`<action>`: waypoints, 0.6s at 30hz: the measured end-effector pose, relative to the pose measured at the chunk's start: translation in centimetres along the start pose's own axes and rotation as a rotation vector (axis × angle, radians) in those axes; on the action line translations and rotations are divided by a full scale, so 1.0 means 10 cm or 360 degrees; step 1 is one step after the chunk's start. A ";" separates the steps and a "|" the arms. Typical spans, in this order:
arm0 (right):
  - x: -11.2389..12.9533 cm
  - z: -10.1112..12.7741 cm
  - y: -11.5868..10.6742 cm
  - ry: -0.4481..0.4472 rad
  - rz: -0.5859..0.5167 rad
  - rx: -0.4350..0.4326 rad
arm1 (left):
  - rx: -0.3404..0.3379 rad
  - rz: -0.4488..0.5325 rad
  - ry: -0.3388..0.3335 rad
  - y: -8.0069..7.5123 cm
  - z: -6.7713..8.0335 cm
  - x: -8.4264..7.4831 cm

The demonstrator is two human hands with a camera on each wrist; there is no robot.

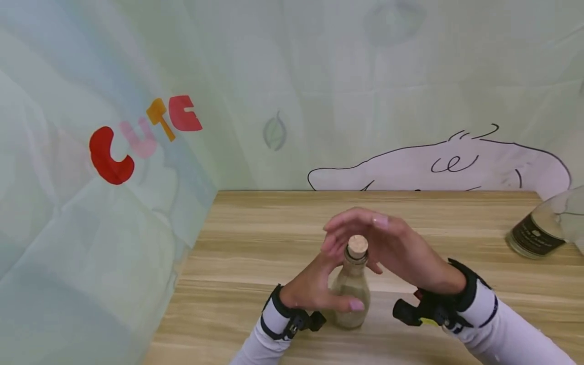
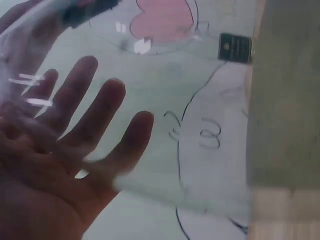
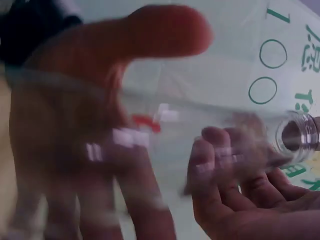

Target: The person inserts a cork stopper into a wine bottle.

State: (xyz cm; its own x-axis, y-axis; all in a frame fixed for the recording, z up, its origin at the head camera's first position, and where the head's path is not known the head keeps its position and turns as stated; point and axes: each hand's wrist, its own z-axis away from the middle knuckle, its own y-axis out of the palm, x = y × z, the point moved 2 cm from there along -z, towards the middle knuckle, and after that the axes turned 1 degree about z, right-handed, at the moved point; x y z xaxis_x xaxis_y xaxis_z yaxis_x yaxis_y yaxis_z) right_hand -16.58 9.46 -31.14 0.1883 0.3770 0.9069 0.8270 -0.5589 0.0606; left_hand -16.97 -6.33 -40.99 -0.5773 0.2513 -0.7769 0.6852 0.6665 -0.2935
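A clear glass bottle (image 1: 355, 283) with a cork (image 1: 358, 245) in its mouth stands upright on the wooden table, between the two hands. My left hand (image 1: 315, 286) is on its near left side, thumb passing in front of the glass. In the left wrist view the left fingers (image 2: 107, 117) are straight and spread, seen through the glass. My right hand (image 1: 403, 248) arches beside and behind the neck. Its thumb (image 3: 170, 32) sticks out and its fingers stretch loosely in the right wrist view. Whether either palm touches the glass cannot be told.
At the right edge of the table another clear bottle (image 1: 536, 235) with a dark label stands partly cut off. Printed cloth (image 1: 255, 91) hangs behind and on the left, with letters and a line drawing. The wooden table (image 1: 237, 253) reaches to it.
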 end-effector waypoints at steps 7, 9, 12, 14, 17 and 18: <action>-0.13 -0.01 0.11 0.0134 -0.0209 0.0088 | -0.0047 -0.0058 -0.0068 0.04 0.02 0.05; -0.17 -0.01 0.13 0.0123 -0.0228 0.0096 | -0.0057 -0.0057 -0.0109 0.05 0.05 0.06; -0.21 0.00 0.15 0.0095 -0.0223 0.0098 | -0.0057 -0.0016 -0.0115 0.07 0.05 0.06; -0.22 0.01 0.15 0.0073 -0.0197 0.0089 | -0.0066 0.0032 -0.0107 0.09 0.03 0.07; -0.22 0.01 0.16 0.0068 -0.0151 0.0072 | -0.0057 0.0119 -0.0082 0.12 -0.02 0.05; -0.22 0.01 0.16 0.0077 -0.0137 0.0061 | -0.0054 0.0143 -0.0080 0.13 -0.04 0.04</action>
State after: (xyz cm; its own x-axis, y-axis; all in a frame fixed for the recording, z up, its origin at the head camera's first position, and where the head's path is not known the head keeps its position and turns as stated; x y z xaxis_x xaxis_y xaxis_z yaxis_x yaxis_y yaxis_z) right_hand -15.62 7.80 -33.10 0.0904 0.3858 0.9182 0.8589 -0.4969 0.1242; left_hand -16.48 -5.12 -41.49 -0.4905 0.2763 -0.8265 0.7173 0.6666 -0.2028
